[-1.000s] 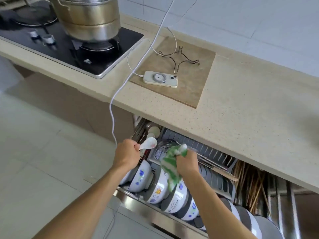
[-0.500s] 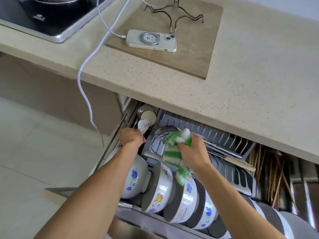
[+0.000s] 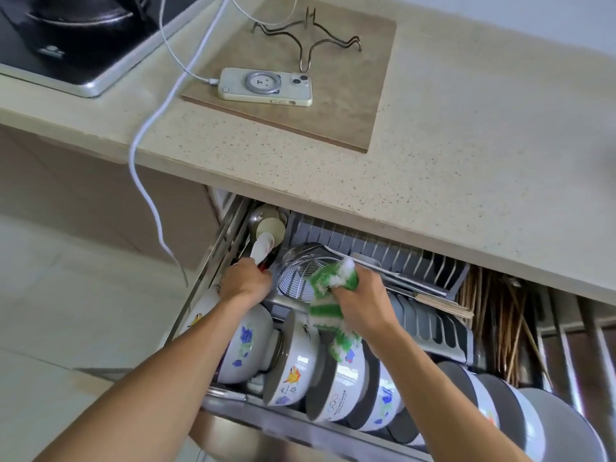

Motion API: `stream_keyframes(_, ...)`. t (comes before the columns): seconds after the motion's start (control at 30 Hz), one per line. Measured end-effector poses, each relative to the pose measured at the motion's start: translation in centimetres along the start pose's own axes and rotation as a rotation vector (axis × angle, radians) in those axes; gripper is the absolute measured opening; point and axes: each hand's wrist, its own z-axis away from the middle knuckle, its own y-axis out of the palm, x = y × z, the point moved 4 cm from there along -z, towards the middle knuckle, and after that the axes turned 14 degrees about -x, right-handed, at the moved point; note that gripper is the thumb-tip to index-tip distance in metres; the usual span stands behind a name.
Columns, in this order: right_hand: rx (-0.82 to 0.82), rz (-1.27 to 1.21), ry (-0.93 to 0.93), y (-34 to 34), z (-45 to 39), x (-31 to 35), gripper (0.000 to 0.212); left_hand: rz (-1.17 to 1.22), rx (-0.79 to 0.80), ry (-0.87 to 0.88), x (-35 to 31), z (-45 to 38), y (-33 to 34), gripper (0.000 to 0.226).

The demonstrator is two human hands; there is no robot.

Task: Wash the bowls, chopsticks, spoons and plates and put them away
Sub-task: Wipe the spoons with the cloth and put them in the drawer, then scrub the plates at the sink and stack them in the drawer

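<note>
White spoon (image 3: pixel 261 247), green-and-white striped cloth (image 3: pixel 328 303), white bowls (image 3: pixel 293 365) with blue and orange prints, speckled beige counter (image 3: pixel 450 155)

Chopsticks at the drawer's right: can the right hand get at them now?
Probably not yet: the right hand grips a green-and-white cloth. The path across to the chopsticks looks free, though they lie partly under the countertop.

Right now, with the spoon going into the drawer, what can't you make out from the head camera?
- White spoon: its handle is hidden inside the left hand.
- Right hand: its fingers are buried in the green-and-white cloth.
- Chopsticks: their tops are covered by the countertop.
- Plates: cut off by the frame's bottom edge.
</note>
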Motion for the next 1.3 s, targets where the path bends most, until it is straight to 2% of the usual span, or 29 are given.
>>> stream_keyframes(0.07,-0.016,-0.011,-0.013,-1.1,0.9,0.4,0.02,-0.153,-0.051,0.194,-1.2,2.9,-2.0,0.023)
stream_keyframes(0.13,-0.042,0.01,-0.045,-2.3,2.0,0.8,0.02,-0.264,-0.171,0.445,-2.7,6.5,-3.9,0.023)
stream_keyframes(0.23,-0.084,0.105,-0.129,-4.9,4.4,1.0,0.015,-0.329,-0.267,0.748,-4.0,12.1,-5.3,0.038)
stream_keyframes(0.37,-0.116,0.231,-0.278,-8.1,8.5,-0.4,0.016,-0.364,-0.276,0.953,-4.4,18.4,-5.5,0.052)
stream_keyframes(0.53,-0.297,0.584,-0.581,-13.4,15.1,-4.3,0.021,-0.435,-0.218,1.219,-4.4,26.3,-4.3,0.071)
stream_keyframes(0.63,-0.319,0.701,-0.668,-15.3,19.2,-7.4,0.028,-0.411,-0.231,1.365,-4.1,29.4,-3.2,0.064)
stream_keyframes(0.8,-0.364,0.763,-0.752,-15.6,23.4,-11.9,0.04,-0.309,-0.264,1.305,-3.5,31.3,-1.6,0.065)
stream_keyframes(0.97,-0.312,0.825,-0.711,-14.0,23.4,-15.8,0.073,-0.342,-0.369,1.324,-3.4,31.5,-1.1,0.059)
stream_keyframes(1.1,-0.345,0.762,-0.74,-13.3,21.7,-16.5,0.072,-0.385,-0.345,1.328,-3.8,30.7,-1.1,0.058)
stream_keyframes(1.3,-0.502,0.744,-0.79,-13.8,16.7,-15.0,0.058,-0.362,-0.386,1.264,-7.0,27.3,-0.2,0.059)
